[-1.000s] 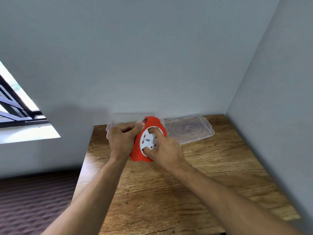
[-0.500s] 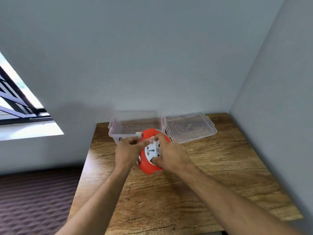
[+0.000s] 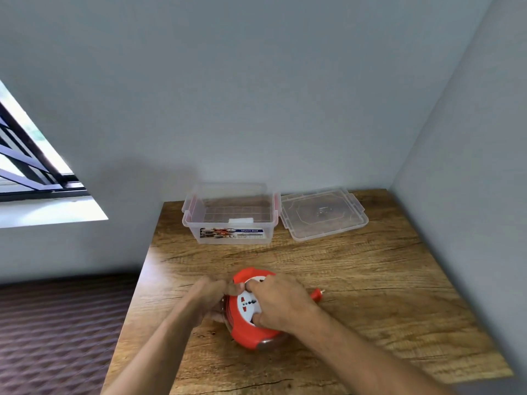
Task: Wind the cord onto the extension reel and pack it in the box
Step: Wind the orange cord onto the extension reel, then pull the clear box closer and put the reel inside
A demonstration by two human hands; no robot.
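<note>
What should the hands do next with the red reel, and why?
Probably lift the red reel, held by the left hand and right hand, toward the open clear box; its lid lies aside and little cord shows.

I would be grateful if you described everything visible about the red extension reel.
The extension reel is a round red plastic drum with a white socket face, tilted toward the camera, low over the wooden table. The left hand grips its left edge; the right hand covers the face's right side. A red plug pokes out beyond the right hand.
</note>
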